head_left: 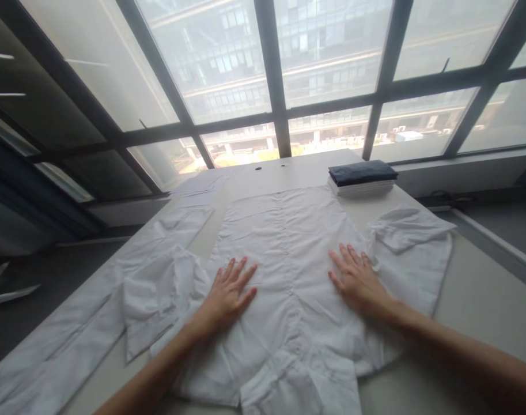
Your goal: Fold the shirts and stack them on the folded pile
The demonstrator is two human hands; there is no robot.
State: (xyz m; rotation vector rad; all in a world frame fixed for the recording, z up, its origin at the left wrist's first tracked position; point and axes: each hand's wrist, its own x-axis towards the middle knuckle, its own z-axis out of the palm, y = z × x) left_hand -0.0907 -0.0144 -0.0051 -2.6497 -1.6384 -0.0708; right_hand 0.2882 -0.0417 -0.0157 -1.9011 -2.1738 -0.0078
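A white button-up shirt point(284, 242) lies spread front-up on a pale table point(474, 300), collar end near me. My left hand point(230, 291) rests flat on the shirt's left side, fingers spread and holding nothing. My right hand point(353, 276) lies flat on the shirt's right side, fingers stretched out. The left sleeve point(159, 294) is bunched beside my left hand. Beyond my right hand the right sleeve point(412, 230) is partly folded over.
A stack of folded clothes point(362, 177), dark on top and white below, stands at the table's far right. More white garments point(85, 323) lie along the table's left edge. Large windows point(271, 75) rise behind the table.
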